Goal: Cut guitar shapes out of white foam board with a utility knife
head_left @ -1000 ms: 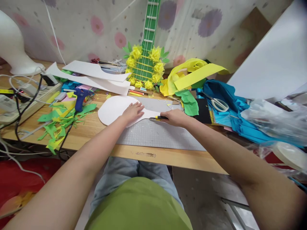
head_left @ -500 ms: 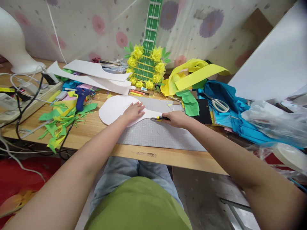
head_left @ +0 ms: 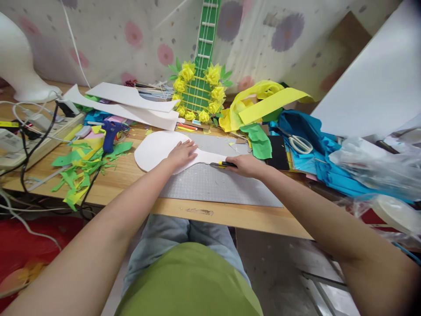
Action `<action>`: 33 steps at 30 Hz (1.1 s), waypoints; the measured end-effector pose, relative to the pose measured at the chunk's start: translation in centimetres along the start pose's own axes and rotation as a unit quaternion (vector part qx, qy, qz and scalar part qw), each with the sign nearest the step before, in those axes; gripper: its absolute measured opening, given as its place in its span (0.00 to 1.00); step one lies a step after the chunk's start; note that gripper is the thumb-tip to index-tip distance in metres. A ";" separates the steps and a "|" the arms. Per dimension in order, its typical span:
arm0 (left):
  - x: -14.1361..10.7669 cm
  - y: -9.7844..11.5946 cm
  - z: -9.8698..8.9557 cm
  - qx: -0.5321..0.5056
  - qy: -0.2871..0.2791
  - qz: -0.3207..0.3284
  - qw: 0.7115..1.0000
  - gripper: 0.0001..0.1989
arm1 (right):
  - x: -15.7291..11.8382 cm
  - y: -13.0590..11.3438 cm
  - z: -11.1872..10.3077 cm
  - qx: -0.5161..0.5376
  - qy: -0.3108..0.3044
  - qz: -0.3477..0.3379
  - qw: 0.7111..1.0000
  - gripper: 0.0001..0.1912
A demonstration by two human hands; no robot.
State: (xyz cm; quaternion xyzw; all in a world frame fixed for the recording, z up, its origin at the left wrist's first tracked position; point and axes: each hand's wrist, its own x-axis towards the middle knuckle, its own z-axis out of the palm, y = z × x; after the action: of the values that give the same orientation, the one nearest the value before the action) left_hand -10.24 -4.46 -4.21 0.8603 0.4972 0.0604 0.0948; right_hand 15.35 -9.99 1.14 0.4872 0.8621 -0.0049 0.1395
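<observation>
A white foam board piece (head_left: 154, 151), rounded at the left with a narrow neck to the right, lies over the grey cutting mat (head_left: 210, 186) and the wooden table. My left hand (head_left: 182, 154) rests flat on it where the round part narrows, fingers stretched out. In my right hand (head_left: 245, 165) is a black and yellow utility knife (head_left: 226, 164), its blade pointing left along the lower edge of the neck. The end of the neck is partly hidden by my right hand.
Behind stands a green paper guitar (head_left: 199, 92) with yellow flowers. To the left are a blue glue gun (head_left: 112, 134), paper scraps (head_left: 79, 169) and a power strip (head_left: 42, 142). White board offcuts (head_left: 128, 105) lie at the back; scissors (head_left: 301, 144) rest on blue paper at the right.
My right hand has slid a little to the right along the neck with the knife. My left hand stays pressed on the board. The view has shifted slightly.
</observation>
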 end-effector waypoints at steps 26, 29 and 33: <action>-0.2 0.2 0.0 -0.002 0.010 -0.004 1.000 0.24 | 1.7 -1.3 -1.5 -0.021 0.003 -0.006 1.000 0.19; -0.1 0.0 0.1 -0.003 0.008 -0.004 1.000 0.24 | 1.9 -1.0 -2.0 -0.028 -0.014 -0.016 0.999 0.20; -0.1 0.0 0.1 -0.005 0.008 -0.001 1.000 0.24 | 1.4 -0.5 -1.8 -0.029 -0.027 -0.014 0.999 0.19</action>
State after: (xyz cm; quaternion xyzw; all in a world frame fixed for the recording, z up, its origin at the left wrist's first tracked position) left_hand -10.26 -4.60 -4.28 0.8589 0.4985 0.0693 0.0950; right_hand 13.81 -8.81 2.44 0.4702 0.8646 0.0049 0.1771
